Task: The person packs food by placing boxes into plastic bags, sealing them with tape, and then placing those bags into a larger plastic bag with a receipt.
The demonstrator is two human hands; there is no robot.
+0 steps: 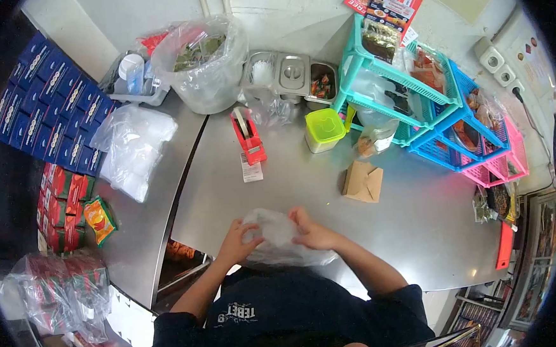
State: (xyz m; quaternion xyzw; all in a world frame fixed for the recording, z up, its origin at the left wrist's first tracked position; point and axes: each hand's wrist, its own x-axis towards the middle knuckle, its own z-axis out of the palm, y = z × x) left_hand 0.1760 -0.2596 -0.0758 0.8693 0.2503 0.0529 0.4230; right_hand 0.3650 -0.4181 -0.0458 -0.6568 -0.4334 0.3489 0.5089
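Observation:
Close to my body, at the front edge of the steel counter, I hold a clear plastic bag by its sides. My left hand has fingers curled on the bag's left side. On the other side my right hand pinches the plastic between thumb and fingers. The bag looks loose and crumpled, and its lower part hangs toward my dark shirt. A small brown cardboard food box stands closed, ahead and to the right of my right hand.
Beyond the bag are a red tape dispenser, a printed slip and a green-lidded tub. Steel containers line the wall. Stacked baskets stand at right. Blue boxes and a plastic-wrapped white pile lie left.

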